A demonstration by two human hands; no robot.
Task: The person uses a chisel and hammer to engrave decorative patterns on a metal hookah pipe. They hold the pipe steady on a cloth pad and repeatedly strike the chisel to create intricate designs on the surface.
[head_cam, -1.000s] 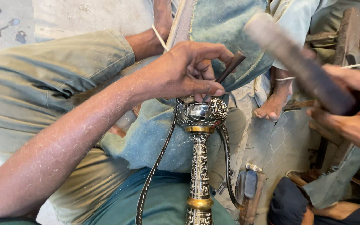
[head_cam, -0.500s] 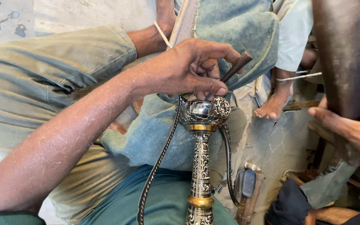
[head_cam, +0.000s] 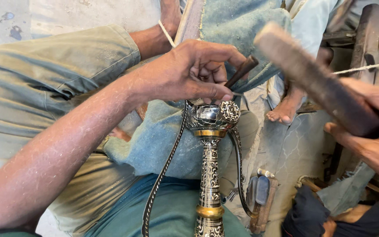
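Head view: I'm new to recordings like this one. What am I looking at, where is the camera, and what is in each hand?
There is no machine here: a person works with two bare hands, and the single camera sits on their head, looking down over their lap.

The left hand reaches in from the lower left and pinches a thin dark punch-like tool, its tip at the top of an ornate engraved metal stem with brass bands, which stands upright between the knees.

The right hand, at the right edge, has its grip closed on a dark wooden mallet, raised and motion-blurred.

Blue-green cloth pads the lap. A bare foot rests beyond it.
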